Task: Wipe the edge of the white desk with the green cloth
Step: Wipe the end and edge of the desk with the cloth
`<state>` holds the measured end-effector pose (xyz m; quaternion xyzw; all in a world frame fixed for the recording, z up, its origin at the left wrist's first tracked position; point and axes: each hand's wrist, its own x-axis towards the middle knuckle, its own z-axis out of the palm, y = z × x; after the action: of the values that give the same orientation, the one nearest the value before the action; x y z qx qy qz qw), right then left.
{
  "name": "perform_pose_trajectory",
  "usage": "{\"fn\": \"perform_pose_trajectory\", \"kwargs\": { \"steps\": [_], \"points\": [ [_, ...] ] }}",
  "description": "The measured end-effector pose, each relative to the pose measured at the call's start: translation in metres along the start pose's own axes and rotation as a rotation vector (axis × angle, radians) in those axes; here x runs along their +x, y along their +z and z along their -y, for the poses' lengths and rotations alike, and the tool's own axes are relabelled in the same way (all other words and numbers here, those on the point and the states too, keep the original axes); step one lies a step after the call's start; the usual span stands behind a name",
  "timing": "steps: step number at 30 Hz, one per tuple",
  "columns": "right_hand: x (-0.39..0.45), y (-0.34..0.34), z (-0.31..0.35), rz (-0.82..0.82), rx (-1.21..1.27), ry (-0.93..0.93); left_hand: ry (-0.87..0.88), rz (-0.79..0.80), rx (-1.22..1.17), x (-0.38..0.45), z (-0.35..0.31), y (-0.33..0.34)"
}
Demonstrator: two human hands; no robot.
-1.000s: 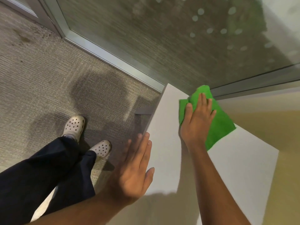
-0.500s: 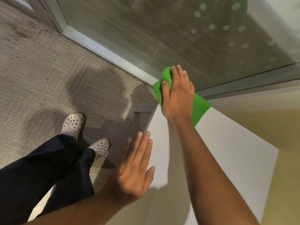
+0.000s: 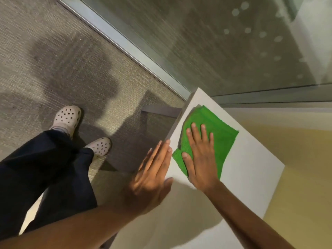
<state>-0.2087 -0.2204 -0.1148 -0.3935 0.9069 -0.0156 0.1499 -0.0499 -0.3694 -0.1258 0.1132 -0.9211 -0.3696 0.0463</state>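
The green cloth (image 3: 217, 135) lies spread on the white desk (image 3: 251, 168), close to the desk's left edge and a little short of its far corner. My right hand (image 3: 201, 155) presses flat on the cloth, fingers spread and pointing away from me. My left hand (image 3: 152, 178) hovers flat and open at the desk's left edge, just beside the cloth, holding nothing; it is blurred by motion.
A glass wall with a metal frame (image 3: 125, 44) runs diagonally behind the desk's far corner. Grey carpet (image 3: 53, 60) covers the floor to the left, where my legs and two perforated clogs (image 3: 66, 117) stand. A yellowish surface (image 3: 305, 177) borders the desk on the right.
My right hand has drawn the cloth back from the desk's far corner toward me along the left edge. My left hand has stayed near the edge.
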Motion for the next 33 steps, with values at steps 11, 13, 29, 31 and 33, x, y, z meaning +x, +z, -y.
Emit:
{"fn": "perform_pose_trajectory", "kwargs": {
  "steps": [11, 13, 29, 31, 33],
  "points": [
    [0.072, -0.021, -0.027, -0.127, 0.142, 0.098, -0.090, 0.162, -0.166, 0.003, 0.006, -0.016],
    [0.053, -0.012, -0.009, -0.196, 0.224, 0.265, -0.120, 0.141, -0.175, -0.001, 0.007, -0.012],
    [0.145, -0.058, -0.040, 0.025, -0.360, -0.556, -0.106, 0.114, -0.371, -0.009, 0.022, 0.017],
    [0.150, -0.061, -0.042, -0.027, -0.297, -0.440, -0.093, 0.090, -0.318, -0.010, 0.022, 0.020],
    [0.139, -0.055, -0.033, -0.001, -0.254, -0.444, -0.084, 0.075, -0.251, -0.011, 0.022, 0.022]
  ]
}}
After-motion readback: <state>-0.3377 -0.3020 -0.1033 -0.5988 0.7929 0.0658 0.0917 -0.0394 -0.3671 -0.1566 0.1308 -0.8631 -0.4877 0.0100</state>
